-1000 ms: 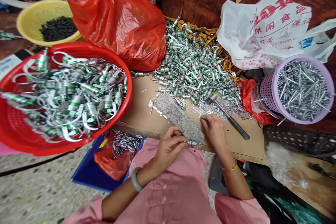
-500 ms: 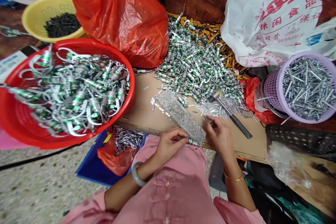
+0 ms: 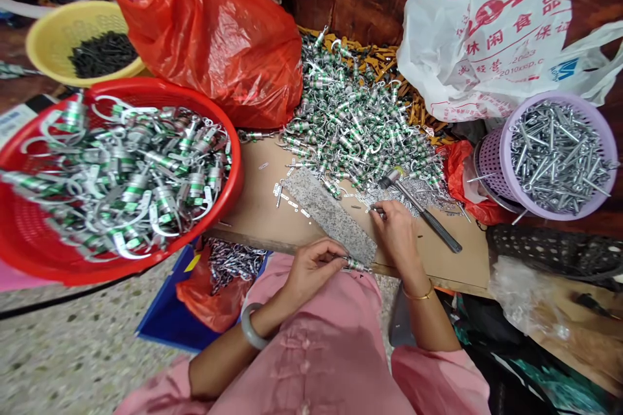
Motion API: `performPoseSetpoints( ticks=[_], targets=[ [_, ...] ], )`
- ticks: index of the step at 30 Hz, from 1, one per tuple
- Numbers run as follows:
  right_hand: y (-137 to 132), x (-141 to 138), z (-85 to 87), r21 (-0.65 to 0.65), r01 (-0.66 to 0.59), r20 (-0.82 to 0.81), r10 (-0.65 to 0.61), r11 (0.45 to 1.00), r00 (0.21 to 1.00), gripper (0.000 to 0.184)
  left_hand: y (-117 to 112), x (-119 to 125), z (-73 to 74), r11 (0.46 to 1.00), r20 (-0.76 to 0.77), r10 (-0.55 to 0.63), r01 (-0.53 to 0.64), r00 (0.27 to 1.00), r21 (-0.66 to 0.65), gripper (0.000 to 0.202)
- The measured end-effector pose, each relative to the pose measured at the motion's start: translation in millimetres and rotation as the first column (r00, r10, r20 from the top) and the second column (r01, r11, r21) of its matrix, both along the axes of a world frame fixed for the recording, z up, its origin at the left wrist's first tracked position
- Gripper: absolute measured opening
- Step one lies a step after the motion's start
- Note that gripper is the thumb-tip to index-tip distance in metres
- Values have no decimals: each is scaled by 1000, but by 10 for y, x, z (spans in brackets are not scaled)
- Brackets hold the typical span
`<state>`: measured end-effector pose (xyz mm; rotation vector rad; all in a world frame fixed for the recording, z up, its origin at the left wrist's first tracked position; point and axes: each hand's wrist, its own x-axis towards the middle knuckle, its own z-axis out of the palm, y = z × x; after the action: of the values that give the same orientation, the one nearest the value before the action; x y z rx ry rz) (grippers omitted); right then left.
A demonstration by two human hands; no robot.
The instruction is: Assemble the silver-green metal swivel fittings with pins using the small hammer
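Observation:
My left hand (image 3: 311,272) pinches a small silver-and-green metal fitting (image 3: 357,264) between thumb and fingers, low over the near edge of the work board. Beyond it lies a speckled stone slab (image 3: 335,217), set at a slant. To the right of the slab, my right hand (image 3: 400,230) has its fingertips pressed together just above the board; whatever is between them is too small to make out. Small perforated metal strips (image 3: 431,193) lie scattered close to those fingertips. A hammer (image 3: 440,231) with a dark grip rests beyond my right hand.
A heap of similar fittings (image 3: 360,123) covers the back of the board. At left stands a red basket (image 3: 236,175) full of larger fittings, with a yellow basket (image 3: 36,45) behind. A purple basket (image 3: 491,155) of metal pins stands at right, below a white plastic bag (image 3: 438,45).
My right hand has moved forward and slightly left, towards the scattered strips. My left hand still holds the fitting in about the same place. The view has shifted slightly.

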<state>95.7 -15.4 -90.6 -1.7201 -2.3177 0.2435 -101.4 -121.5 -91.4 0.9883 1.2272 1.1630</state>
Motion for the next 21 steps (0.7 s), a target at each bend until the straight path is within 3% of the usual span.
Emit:
performPoseSetpoints(
  ticks=[2,7,12,21],
  targets=[
    [31,4,13,-16,-21,-15,21,1000,1000,18,-7,-12,4,1000,-1,14,-14,1000,3,2],
    [-115,70,140,-28,-96,-308,83,995,948,20,-10,-47,-8,999,4,39,-39,999,-8,1],
    [-346,52,250,-23,-209,-359,187,978,914,23,5,-51,-21,1000,13,21,-21,1000,0,1],
    [-640,-107,407,-188,-255,-617,88,949,782,11,-5,-20,17,999,86,32,-36,996,41,13]
  ],
)
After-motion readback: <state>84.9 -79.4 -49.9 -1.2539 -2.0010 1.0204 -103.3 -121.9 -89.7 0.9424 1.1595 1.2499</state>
